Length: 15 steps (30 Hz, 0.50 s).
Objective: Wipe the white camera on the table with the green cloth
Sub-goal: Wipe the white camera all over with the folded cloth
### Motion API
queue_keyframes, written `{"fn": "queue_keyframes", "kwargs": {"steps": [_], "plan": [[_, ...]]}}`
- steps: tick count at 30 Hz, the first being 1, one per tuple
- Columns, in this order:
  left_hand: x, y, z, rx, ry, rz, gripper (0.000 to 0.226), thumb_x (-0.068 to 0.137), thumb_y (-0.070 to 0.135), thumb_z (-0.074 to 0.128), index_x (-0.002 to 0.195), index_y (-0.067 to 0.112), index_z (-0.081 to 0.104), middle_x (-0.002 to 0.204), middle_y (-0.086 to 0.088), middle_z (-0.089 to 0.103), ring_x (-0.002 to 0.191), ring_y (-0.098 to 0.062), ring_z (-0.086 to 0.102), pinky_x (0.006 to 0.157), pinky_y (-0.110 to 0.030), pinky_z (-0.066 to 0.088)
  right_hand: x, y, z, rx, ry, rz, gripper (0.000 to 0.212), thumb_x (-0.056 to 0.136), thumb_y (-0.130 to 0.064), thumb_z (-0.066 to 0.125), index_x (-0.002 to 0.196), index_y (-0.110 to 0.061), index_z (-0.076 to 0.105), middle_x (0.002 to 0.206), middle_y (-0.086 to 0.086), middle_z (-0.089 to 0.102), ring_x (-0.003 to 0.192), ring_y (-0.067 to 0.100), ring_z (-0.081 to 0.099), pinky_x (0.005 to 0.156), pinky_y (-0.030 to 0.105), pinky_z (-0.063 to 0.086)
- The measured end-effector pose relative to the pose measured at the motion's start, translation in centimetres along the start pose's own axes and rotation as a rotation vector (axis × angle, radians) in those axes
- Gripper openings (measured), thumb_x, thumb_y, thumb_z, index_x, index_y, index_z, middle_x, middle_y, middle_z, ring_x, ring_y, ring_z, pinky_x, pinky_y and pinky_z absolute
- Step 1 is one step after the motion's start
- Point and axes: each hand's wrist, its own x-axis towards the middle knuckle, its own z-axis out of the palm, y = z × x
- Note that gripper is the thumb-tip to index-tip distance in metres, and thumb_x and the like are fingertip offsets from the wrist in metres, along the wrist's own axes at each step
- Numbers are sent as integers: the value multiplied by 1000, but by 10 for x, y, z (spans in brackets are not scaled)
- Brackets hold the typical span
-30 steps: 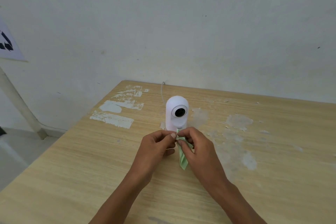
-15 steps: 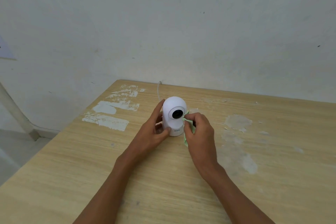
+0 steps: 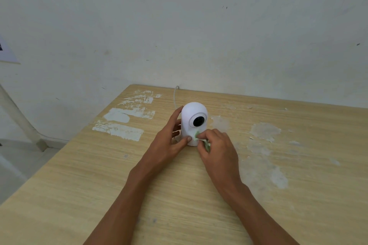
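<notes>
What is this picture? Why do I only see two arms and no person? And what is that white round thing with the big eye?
The picture comes from a small camera worn on a person's head, looking forward and down, so you see only their arms and hands. The white round thing is a little white camera standing upright on a wooden table; its "eye" is the dark lens. The left hand wraps around its side to steady it. The right hand pinches a crumpled green cloth and presses it against the camera's lower front, just under the lens, to wipe it. A thin white cable runs from behind the camera to the table's far edge. The pale patches are worn or painted spots on the tabletop.
</notes>
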Motion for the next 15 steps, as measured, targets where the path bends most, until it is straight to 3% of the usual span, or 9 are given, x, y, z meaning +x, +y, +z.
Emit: {"fn": "queue_keyframes", "kwargs": {"steps": [3,9,15], "plan": [[-1,-1,0,13,5,-9,83,95,20,70,156,47,19,140,7,58,123,-2,61,104,-29,53,6,3,-2,51,71,91,10,91,-15,65,100,-18,68,95,-7,67,89,17,59,69,34,53],[0,-1,-2,23,-3,-15,81,97,20,68,155,49,19,141,9,58,125,-3,60,108,-33,50,2,-4,3,44,-16,-65,8,90,-17,67,97,-19,71,92,-7,68,86,16,59,71,33,52],[-1,0,-3,47,-15,-35,84,96,25,69,155,52,16,144,9,56,130,-7,56,112,-40,46,9,15,-11,160,136,248,8,92,-16,61,99,-19,64,95,-7,65,94,17,61,74,37,54]]}}
